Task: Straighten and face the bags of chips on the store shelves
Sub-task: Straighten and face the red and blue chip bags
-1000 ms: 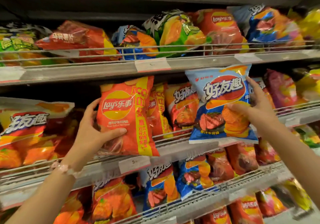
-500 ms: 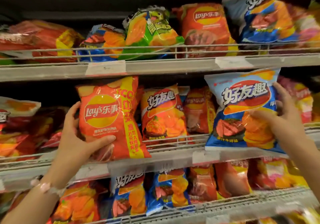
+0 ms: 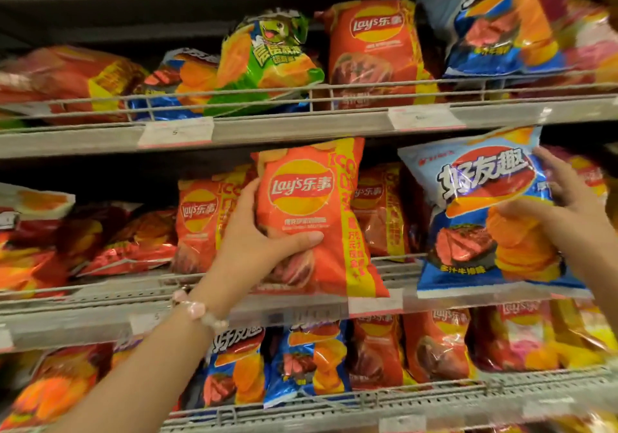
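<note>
At the middle shelf, the left hand grips an orange bag and the right hand a blue bag, both upright at the front edge, likely mid-facing; next, seat each squarely among its like behind the rail.

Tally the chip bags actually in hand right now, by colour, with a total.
Orange Lay's bag, held by the left hand: 1
Blue bag, held by the right hand: 1
Total: 2
</note>
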`<state>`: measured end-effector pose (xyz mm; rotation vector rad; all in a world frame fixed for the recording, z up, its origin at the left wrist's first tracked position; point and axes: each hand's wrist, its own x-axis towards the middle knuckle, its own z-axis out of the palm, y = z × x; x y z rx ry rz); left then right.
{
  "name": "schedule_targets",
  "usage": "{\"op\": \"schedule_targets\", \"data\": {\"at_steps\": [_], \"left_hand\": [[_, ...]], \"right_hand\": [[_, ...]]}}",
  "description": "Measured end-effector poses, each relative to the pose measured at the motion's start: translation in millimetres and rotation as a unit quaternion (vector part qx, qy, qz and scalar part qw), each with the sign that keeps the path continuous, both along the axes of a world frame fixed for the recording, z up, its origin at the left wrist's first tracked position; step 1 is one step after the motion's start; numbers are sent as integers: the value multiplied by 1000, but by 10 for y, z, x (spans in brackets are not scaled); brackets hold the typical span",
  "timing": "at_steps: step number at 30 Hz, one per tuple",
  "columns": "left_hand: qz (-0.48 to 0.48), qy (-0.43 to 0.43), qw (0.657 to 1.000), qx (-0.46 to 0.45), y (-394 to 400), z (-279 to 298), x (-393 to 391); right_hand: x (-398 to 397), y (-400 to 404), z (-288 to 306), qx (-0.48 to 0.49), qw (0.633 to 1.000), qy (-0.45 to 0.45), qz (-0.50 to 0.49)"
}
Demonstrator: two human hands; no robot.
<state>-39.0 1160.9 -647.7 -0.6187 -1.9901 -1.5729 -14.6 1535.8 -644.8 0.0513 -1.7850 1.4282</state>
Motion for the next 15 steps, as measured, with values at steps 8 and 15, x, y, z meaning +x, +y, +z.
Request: {"op": "schedule_targets", "data": {"at_steps": [8,15], "left_hand": [[-2,13,1000,7,889,98,-497],[53,54,995,-60,1420,-50,-682]], "right_hand": [[181,189,-98,-32,998,38,-28],[231,132,-282,-72,996,60,-7]]}}
